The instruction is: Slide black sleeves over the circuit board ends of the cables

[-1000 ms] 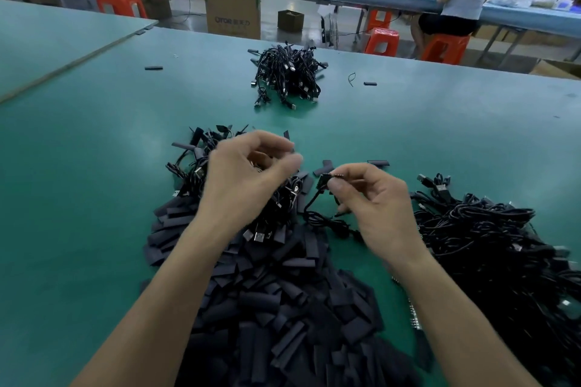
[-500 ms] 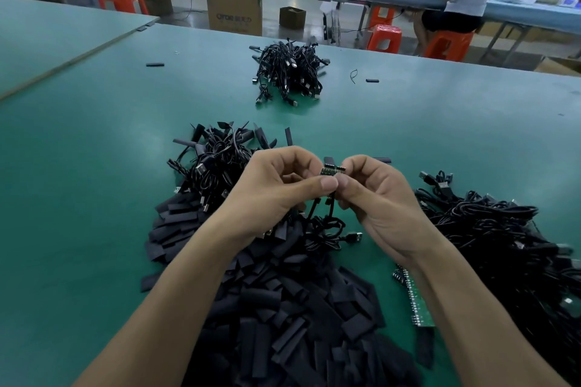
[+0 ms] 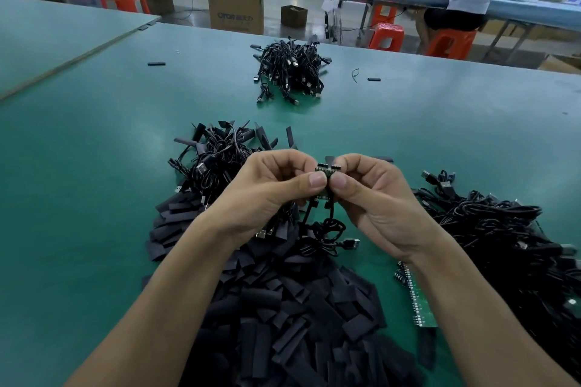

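Circuit board end held ready for sleeving
We see the circuit board [image 3: 325, 170] pinched between left hand [image 3: 270, 195] and right hand [image 3: 374, 198], thumbs meeting, its cable [image 3: 323, 231] dangling over the sleeve pile [image 3: 283, 308]; next, we judge, a sleeve must be aligned and slid on

table [image 3: 94, 198]: matt green, smooth. sleeves [image 3: 283, 308]: matt black, soft-looking plastic. cables [image 3: 490, 229]: black plastic jacket, slight sheen. plug [image 3: 352, 243]: bare shiny metal. board [image 3: 325, 170]: green, slight gloss. box [image 3: 235, 3]: matt brown cardboard. stools [image 3: 386, 36]: glossy orange plastic.
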### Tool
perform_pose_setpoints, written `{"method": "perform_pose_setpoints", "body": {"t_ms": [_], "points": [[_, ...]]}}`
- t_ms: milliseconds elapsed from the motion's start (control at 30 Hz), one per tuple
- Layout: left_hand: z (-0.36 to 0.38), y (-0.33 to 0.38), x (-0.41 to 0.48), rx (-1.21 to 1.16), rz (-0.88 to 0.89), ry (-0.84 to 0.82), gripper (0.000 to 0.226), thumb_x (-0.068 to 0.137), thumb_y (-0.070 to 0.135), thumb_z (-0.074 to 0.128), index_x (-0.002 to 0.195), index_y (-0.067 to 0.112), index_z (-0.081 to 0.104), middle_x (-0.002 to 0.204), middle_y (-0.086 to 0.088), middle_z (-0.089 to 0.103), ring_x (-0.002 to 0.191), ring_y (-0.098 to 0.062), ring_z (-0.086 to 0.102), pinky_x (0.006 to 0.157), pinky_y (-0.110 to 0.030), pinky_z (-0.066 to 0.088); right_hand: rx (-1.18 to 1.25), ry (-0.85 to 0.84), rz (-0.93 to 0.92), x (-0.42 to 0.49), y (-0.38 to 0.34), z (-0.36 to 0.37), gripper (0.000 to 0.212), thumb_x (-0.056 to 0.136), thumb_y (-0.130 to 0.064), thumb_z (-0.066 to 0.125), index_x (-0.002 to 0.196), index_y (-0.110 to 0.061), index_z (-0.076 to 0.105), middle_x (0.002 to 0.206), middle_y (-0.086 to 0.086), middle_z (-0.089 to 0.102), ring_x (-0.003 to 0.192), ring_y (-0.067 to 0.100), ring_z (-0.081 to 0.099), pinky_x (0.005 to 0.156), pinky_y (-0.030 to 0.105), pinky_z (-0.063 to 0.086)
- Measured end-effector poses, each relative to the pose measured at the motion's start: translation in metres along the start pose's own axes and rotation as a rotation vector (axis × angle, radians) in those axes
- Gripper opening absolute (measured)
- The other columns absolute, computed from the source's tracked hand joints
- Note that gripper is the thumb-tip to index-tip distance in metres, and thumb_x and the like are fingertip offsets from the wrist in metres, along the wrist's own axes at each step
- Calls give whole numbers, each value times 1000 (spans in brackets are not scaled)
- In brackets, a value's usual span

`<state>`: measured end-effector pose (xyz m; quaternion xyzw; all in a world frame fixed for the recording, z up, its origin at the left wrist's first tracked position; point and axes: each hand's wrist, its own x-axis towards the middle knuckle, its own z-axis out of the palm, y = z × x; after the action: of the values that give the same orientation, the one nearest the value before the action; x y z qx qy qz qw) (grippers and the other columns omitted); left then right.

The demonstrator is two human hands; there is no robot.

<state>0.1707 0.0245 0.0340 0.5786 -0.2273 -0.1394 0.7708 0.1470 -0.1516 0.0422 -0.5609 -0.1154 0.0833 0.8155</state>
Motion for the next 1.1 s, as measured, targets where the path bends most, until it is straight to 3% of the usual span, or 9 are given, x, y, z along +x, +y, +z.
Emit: {"method": "perform_pose_setpoints", "body": {"t_ms": [167, 300, 400, 500, 567, 667, 833, 967, 1100], "points": [[2, 3, -2, -30, 2, -22, 27, 61, 43, 88, 72, 23, 74, 69, 8, 65, 64, -4, 55, 63, -14, 47, -10, -14, -50, 1, -1, -1, 11, 66, -22, 79, 75, -20, 74, 78, 3, 63, 76, 14, 54, 76, 21, 47], [3, 7, 0, -63, 88, 117, 13, 71, 30, 85, 72, 25, 73, 75, 4, 67, 70, -8, 60, 69, -20, 52, -79, 227, -171, 6, 0, -5, 7, 73, -24, 77, 76, -23, 71, 71, -5, 65, 62, 7, 53, 59, 17, 45], [1, 10, 1, -149, 153, 215, 13, 80, 38, 77, 75, 29, 69, 81, 3, 71, 79, -12, 67, 77, -30, 58, -194, 411, -324, 10, 1, -10, 12, 87, -10, 70, 84, -19, 62, 71, -7, 66, 62, 9, 61, 60, 20, 49], [1, 13, 2, -139, 210, 273, 16, 92, 36, 59, 77, 33, 64, 71, 5, 66, 58, -10, 60, 64, -26, 54, -359, 400, -373, 10, 4, -7, 18, 91, 0, 67, 88, -16, 60, 78, -2, 69, 74, 18, 71, 71, 22, 56], [1, 15, 2, -71, 263, 340, 23, 96, 32, 53, 75, 38, 62, 63, 8, 59, 45, -5, 45, 52, -20, 44, -470, 255, -268, 7, 6, -6, 18, 89, 1, 69, 90, -16, 64, 85, 1, 72, 83, 26, 74, 79, 29, 60], [-2, 16, 1, 68, 333, 418, 20, 97, 31, 56, 78, 37, 61, 59, 8, 53, 42, -3, 37, 42, -15, 32, -732, -44, 47, 0, 3, -12, 16, 88, -4, 72, 97, -17, 71, 93, 3, 76, 86, 22, 74, 83, 31, 60], [0, 14, 2, 272, 347, 466, 19, 100, 34, 52, 90, 27, 67, 61, 12, 41, 53, -7, 30, 48, -21, 23, -1433, -163, 360, -4, 0, -27, 14, 80, -20, 82, 88, -23, 71, 87, -6, 73, 79, 9, 68, 75, 22, 55], [-3, 8, 4, 367, 260, 461, 29, 108, 19, 41, 113, 32, 67, 65, 8, 30, 55, -9, 24, 49, -25, 20, -1528, -209, 607, -11, 2, -27, 34, 67, -34, 90, 90, -23, 68, 88, -6, 67, 81, 14, 66, 74, 32, 58], [-2, 7, 4, 438, 242, 391, 33, 105, 15, 43, 105, 42, 62, 70, 13, 54, 55, -5, 34, 52, -17, 32, -1519, -215, 640, -13, 7, -26, 30, 71, -32, 88, 88, -23, 66, 90, -3, 68, 81, 17, 67, 74, 35, 58]]}}
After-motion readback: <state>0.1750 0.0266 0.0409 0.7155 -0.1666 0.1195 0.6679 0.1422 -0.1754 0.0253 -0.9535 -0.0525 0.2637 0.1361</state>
